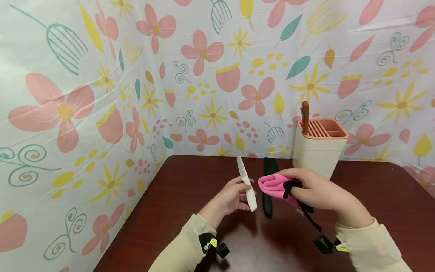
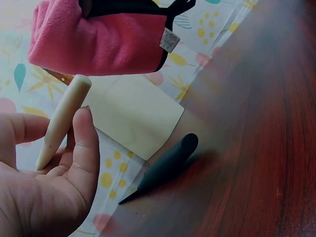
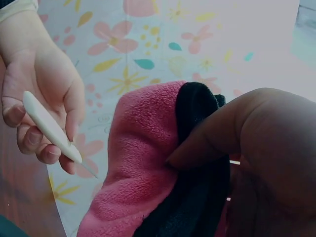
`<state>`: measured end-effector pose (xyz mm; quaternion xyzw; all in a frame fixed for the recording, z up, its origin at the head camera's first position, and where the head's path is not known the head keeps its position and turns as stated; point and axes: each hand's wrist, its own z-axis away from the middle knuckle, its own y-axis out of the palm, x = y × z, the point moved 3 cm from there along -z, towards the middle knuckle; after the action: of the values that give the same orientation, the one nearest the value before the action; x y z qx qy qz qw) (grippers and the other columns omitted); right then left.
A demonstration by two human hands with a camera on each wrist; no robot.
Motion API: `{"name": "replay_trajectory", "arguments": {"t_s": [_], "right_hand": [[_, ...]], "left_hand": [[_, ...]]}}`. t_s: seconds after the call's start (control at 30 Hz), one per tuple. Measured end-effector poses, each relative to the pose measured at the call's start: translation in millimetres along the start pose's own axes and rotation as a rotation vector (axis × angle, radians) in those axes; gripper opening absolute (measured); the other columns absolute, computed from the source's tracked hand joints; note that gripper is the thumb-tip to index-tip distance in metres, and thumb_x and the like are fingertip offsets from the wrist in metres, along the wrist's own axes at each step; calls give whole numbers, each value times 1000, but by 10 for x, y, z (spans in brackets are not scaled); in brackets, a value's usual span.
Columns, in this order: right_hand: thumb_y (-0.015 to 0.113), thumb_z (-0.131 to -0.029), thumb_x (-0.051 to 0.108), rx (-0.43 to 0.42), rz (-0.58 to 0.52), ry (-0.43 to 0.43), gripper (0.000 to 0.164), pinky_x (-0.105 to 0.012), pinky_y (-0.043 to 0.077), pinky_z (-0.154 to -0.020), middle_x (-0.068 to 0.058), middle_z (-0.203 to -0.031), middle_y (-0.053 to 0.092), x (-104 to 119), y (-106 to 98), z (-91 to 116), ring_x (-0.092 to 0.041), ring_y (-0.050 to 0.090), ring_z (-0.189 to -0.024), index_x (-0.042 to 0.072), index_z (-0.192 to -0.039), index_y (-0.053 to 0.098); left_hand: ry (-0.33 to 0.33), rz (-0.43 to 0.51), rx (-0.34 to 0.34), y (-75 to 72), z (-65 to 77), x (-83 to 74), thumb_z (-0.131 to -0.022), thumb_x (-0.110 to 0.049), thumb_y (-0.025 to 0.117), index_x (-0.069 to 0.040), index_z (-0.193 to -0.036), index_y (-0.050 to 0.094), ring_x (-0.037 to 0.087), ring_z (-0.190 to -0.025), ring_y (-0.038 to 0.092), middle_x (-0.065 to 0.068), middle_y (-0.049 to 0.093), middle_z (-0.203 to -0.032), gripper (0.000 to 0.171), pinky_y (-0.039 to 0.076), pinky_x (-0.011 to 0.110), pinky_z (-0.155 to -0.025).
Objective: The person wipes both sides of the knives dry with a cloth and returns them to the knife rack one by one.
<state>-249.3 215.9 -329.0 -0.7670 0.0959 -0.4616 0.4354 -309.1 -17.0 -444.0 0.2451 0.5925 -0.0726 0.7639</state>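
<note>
My left hand (image 1: pixel 232 196) grips a small knife by its white handle (image 1: pixel 250 195), its pale blade (image 1: pixel 241 166) pointing up and away from me. To its right my right hand (image 1: pixel 317 189) holds a folded pink cloth (image 1: pixel 273 185) with black edging and a black loop hanging from it. In the right wrist view the thumb presses on the plush pink cloth (image 3: pixel 143 143). A black-handled knife with a wide black blade (image 1: pixel 270 168) lies on the table between the hands, partly behind the cloth.
Behind the right hand stands a cream knife block (image 1: pixel 314 151) with a slotted orange top and a brown wooden handle (image 1: pixel 305 117) sticking out. The dark red-brown table (image 1: pixel 204 170) meets a flowered sheet (image 1: pixel 204 94) at its back and left.
</note>
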Motion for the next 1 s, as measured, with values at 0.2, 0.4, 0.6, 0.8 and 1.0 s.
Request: {"name": "replay_trajectory", "arguments": {"t_s": [0.2,0.4,0.6,0.8,1.0], "right_hand": [[52,-89,-8,-110,15,-6,52,-27,52,-58,1,-77,67,30,-75,8,-9,64,-58,23,-128,66],[54,-87,-9,-200,78,-78,50,-25,49,-58,4,-74,67,101,-134,-118,-5,60,-62,23,-125,67],[57,-84,-7,-265,224,-178,50,-25,47,-64,5,-82,68,169,-219,-439,-6,57,-68,16,-127,71],[57,-85,-2,-236,339,-162,49,-33,46,-73,-5,-105,76,121,-293,-856,-18,57,-80,11,-130,70],[55,-89,2,-194,377,-136,47,-39,46,-76,-10,-112,75,-2,-272,-1226,-22,59,-81,9,-135,66]], "left_hand": [[14,-24,38,21,20,-43,-102,-19,61,-16,-131,62,12,-67,69,4,68,-95,29,56,28,-53],[14,-25,77,45,30,-38,-104,-21,59,-15,-135,62,10,-66,68,1,67,-93,32,55,26,-52],[29,-44,77,72,42,-27,-105,-24,58,-12,-136,62,11,-63,66,1,65,-91,33,54,25,-52],[35,-44,93,93,58,-41,-106,-27,55,-15,-137,59,14,-60,70,2,67,-85,34,56,27,-51],[28,-39,95,97,69,-54,-106,-28,55,-18,-136,60,14,-58,69,3,69,-84,31,57,28,-51]]}}
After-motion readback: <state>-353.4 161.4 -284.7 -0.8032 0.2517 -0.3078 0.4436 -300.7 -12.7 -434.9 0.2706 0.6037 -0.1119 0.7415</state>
